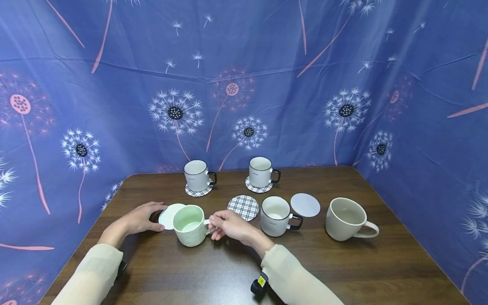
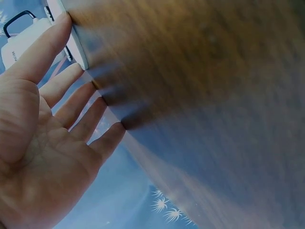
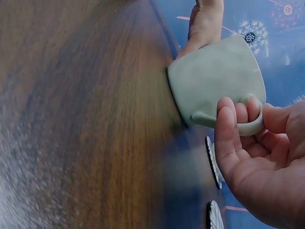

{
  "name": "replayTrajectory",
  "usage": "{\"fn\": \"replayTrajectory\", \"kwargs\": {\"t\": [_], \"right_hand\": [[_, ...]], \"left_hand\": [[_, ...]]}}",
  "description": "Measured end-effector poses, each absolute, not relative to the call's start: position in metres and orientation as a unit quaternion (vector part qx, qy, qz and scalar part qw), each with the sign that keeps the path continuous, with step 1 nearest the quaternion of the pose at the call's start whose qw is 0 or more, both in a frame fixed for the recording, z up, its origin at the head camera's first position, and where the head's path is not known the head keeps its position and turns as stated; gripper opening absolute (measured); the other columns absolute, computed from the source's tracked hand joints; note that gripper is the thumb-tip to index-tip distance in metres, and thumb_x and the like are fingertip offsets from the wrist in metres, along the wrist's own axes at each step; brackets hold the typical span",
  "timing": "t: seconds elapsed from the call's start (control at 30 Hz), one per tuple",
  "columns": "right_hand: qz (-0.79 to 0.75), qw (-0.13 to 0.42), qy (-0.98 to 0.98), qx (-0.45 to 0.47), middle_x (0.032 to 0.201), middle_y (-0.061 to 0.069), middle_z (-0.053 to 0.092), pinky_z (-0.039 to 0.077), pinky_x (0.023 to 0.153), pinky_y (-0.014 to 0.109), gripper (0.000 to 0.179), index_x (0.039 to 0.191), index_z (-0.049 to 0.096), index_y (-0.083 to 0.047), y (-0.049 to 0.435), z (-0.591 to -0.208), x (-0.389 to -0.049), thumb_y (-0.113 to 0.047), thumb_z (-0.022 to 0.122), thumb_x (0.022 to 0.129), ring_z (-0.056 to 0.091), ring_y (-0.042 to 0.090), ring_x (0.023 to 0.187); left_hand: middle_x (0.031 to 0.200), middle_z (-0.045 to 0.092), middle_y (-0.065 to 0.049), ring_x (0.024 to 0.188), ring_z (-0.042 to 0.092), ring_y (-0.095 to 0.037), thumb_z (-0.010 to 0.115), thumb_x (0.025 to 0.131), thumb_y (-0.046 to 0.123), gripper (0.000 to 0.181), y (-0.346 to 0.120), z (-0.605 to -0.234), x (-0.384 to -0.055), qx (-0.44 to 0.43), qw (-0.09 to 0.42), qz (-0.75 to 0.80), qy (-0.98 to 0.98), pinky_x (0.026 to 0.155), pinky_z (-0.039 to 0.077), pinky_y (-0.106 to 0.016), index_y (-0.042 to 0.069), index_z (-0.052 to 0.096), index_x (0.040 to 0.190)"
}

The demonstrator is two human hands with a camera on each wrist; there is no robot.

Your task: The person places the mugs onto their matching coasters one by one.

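Note:
My right hand (image 1: 232, 228) holds a pale green mug (image 1: 189, 231) by its handle, with fingers curled through the loop and thumb against it, as the right wrist view shows up close. Just behind and left of the mug lies a plain white round coaster (image 1: 170, 215), its right part hidden by the mug. Over on the left, my left hand (image 1: 140, 219) has its fingers spread, thumb tip and index fingertip right at that coaster's edge. In the left wrist view the other fingertips of the left hand (image 2: 57, 138) come down at the tabletop.
Two white ribbed mugs with black handles (image 1: 196, 176) (image 1: 261, 172) stand on checked coasters at the back. A third ribbed mug (image 1: 274, 218) stands between a checked coaster (image 1: 244, 207) and a white coaster (image 1: 306, 205). A large beige mug (image 1: 345, 220) is at the right.

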State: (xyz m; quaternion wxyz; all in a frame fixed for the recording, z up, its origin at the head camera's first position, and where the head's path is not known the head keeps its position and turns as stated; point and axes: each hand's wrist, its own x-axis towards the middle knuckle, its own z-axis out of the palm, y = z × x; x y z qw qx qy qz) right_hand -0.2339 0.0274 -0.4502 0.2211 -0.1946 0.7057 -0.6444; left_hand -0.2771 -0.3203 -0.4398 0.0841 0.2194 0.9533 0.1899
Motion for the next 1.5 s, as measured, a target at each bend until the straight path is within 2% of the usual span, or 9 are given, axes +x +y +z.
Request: {"fn": "replayTrajectory", "kwargs": {"t": [0.47, 0.87, 1.13, 1.5], "right_hand": [[-0.667, 0.221, 0.690, -0.173, 0.089, 0.003, 0.062, 0.060, 0.071, 0.022, 0.035, 0.107, 0.061, 0.018, 0.025, -0.449, -0.232, -0.013, 0.049, 0.113, 0.069, 0.011, 0.073], [-0.679, 0.186, 0.693, -0.155, 0.090, 0.008, 0.065, 0.061, 0.073, 0.025, 0.032, 0.108, 0.065, 0.016, 0.017, -0.435, -0.235, -0.012, 0.051, 0.112, 0.068, 0.012, 0.074], [-0.685, 0.167, 0.697, -0.133, 0.100, 0.022, 0.069, 0.062, 0.073, 0.025, 0.031, 0.107, 0.067, 0.013, 0.002, -0.433, -0.243, -0.013, 0.050, 0.113, 0.069, 0.014, 0.075], [-0.683, 0.137, 0.708, -0.120, 0.096, 0.018, 0.070, 0.063, 0.073, 0.026, 0.032, 0.106, 0.068, 0.013, -0.014, -0.430, -0.254, -0.012, 0.050, 0.113, 0.068, 0.013, 0.072]], "left_hand": [[0.155, 0.047, -0.035, 0.143, 0.040, -0.060, 0.092, 0.083, 0.034, 0.080, -0.322, -0.440, -0.276, 0.224, 0.082, 0.198, 0.951, 0.112, 0.038, -0.073, -0.005, 0.060, 0.145], [0.157, 0.044, -0.035, 0.143, 0.040, -0.060, 0.091, 0.085, 0.034, 0.080, -0.322, -0.441, -0.276, 0.218, 0.094, 0.198, 0.951, 0.111, 0.038, -0.073, -0.006, 0.058, 0.146], [0.154, 0.047, -0.037, 0.141, 0.043, -0.059, 0.091, 0.084, 0.034, 0.077, -0.323, -0.440, -0.273, 0.232, 0.083, 0.197, 0.949, 0.111, 0.040, -0.072, -0.005, 0.061, 0.144], [0.145, 0.056, -0.033, 0.136, 0.051, -0.055, 0.091, 0.084, 0.034, 0.076, -0.324, -0.441, -0.275, 0.242, 0.069, 0.198, 0.947, 0.109, 0.043, -0.070, -0.007, 0.062, 0.141]]}}
